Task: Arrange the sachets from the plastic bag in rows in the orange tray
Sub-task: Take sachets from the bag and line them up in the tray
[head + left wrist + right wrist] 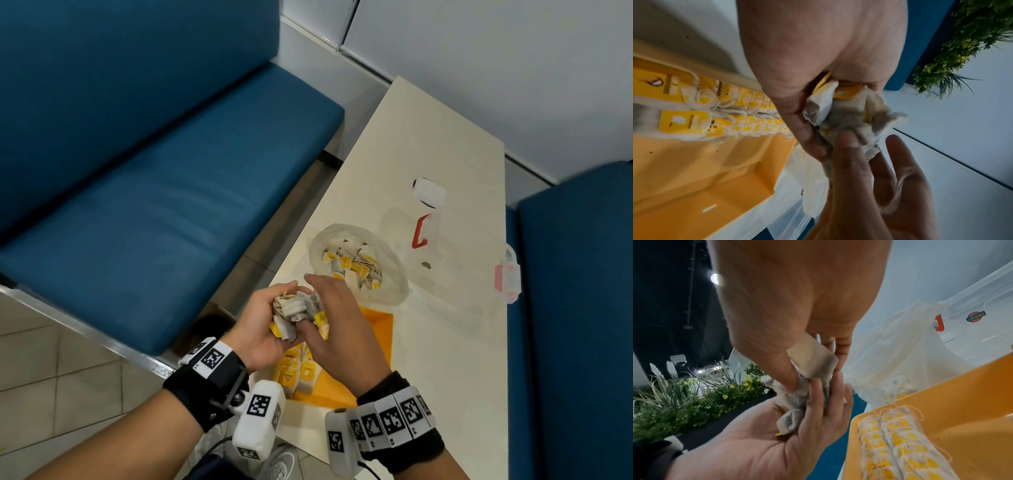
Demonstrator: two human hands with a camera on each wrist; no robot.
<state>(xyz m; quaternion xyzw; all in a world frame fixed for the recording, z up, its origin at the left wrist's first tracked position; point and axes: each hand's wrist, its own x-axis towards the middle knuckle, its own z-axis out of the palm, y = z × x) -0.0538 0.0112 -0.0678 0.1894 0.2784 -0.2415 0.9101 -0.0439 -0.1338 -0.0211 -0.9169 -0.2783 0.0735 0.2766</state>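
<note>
Bunch of sachets (296, 310), crumpled, grey-white with yellow tags, held above the near-left end of the orange tray (378, 337). Left hand (265, 329) cups the bunch from below, fingers curled up round it. Right hand (337, 325) comes in from above; wrist view shows its thumb and fingers pinching one pale sachet (813, 358) at the top of the bunch.

In the tray: two rows of sachets (898, 444) laid side by side, overlapping, strings loose; the rest of the tray floor is bare orange with dark specks.

Just beyond the tray, touching its far edge, the plastic bag (359, 262), mouth open, more sachets heaped inside. Beside the bag, a clear plastic box (455, 246) with red clasps.

All on a cream table (428, 144), narrow, running away toward a white wall (513, 68). Blue padded benches: one to the left (154, 188), one to the right (582, 308). Tiled floor (51, 377) below left. Green artificial plants (694, 395) appear in the wrist views.
</note>
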